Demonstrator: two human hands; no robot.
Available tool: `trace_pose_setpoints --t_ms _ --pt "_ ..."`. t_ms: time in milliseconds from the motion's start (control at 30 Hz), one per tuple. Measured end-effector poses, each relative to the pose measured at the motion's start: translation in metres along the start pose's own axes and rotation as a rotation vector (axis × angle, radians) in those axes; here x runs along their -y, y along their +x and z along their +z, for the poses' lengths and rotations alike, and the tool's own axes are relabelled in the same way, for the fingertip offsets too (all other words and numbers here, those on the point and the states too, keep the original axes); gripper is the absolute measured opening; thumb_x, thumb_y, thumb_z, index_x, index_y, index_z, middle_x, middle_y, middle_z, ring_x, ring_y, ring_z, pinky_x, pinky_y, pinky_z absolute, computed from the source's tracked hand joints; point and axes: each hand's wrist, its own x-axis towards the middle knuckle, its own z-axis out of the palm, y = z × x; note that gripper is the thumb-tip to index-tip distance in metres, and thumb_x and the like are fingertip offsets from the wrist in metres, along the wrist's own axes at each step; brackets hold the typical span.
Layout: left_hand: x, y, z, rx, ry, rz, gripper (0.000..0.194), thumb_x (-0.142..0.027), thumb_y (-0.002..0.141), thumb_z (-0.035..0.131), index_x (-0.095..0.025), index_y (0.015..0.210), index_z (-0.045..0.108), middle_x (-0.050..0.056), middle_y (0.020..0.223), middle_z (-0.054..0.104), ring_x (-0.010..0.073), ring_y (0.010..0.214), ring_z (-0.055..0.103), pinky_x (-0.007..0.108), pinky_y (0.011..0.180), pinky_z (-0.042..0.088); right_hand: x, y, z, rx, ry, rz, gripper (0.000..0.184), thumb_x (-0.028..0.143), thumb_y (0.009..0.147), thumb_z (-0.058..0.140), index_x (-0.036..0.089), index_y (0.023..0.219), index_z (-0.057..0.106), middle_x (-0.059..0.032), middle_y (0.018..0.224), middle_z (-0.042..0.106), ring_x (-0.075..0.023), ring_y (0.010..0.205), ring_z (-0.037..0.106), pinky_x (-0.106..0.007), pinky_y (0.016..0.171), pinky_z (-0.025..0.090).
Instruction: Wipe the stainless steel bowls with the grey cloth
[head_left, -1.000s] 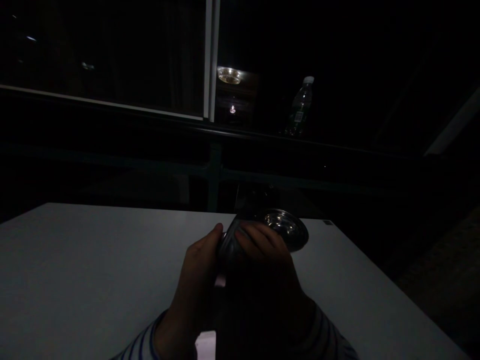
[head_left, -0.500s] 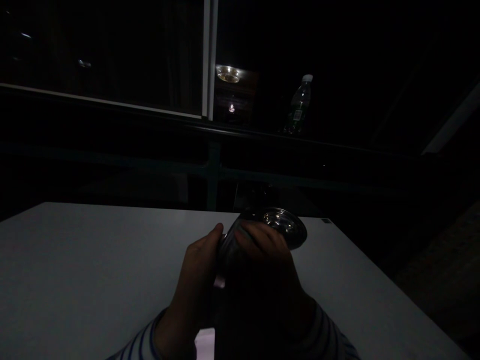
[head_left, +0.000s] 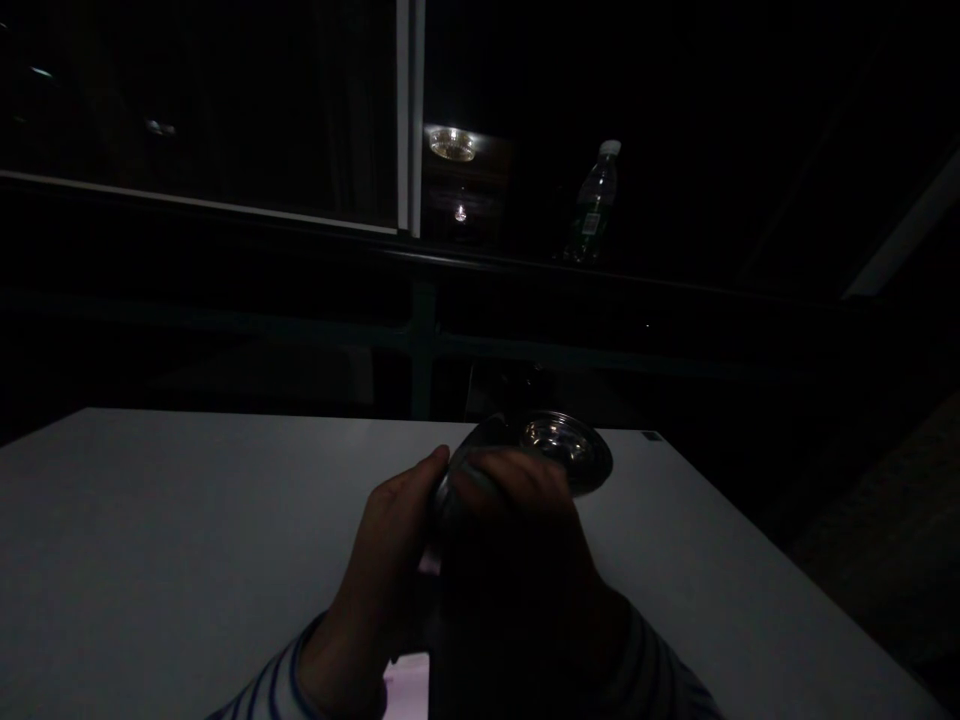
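Note:
In the dim light my left hand (head_left: 390, 540) is closed around the left side of a dark, shiny, curved metal object (head_left: 478, 434), its thumb at the edge. My right hand (head_left: 525, 540) lies over the top of that object with bent fingers. A greyish-green, cloth-like piece (head_left: 484, 477) shows under these fingers. Shadow hides most of the held object and the right palm. Just beyond the right hand, a shiny metal bowl (head_left: 596, 467) stands on the white table (head_left: 187, 520).
A clear plastic bottle (head_left: 594, 205) with a white cap stands on a dark ledge behind the table. A pale window frame (head_left: 409, 120) rises at the back. Below my hands, a bright pinkish patch (head_left: 407, 688) shows. The table's right edge slants toward me.
My right hand and the cloth-like piece have shifted slightly left over the held object. My left hand keeps its grip. The view has moved slightly; the bowl stays put.

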Motion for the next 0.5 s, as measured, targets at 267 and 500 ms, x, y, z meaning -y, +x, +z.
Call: trace_pose_setpoints --t_ms 267,500 --pt "-0.003 -0.003 0.009 0.079 -0.021 -0.138 0.022 -0.037 0.07 0.062 -0.016 0.063 0.065 0.0 0.054 0.06 0.014 0.054 0.054 0.022 0.05 0.04 -0.012 0.0 -0.002 -0.015 0.043 0.048 0.029 0.031 0.09 0.038 0.018 0.111 0.053 -0.0071 0.113 0.057 -0.021 0.104 0.047 -0.037 0.083 0.036" --pt "0.003 0.001 0.003 0.024 -0.078 -0.157 0.027 -0.043 0.069 0.063 -0.016 0.066 0.064 -0.001 0.055 0.06 0.0119 0.05 0.051 0.022 0.047 0.039 -0.007 -0.002 0.003 0.075 0.118 -0.083 0.027 0.037 0.088 0.042 0.023 0.106 0.055 -0.0028 0.105 0.061 -0.0199 0.099 0.049 -0.036 0.077 0.037"
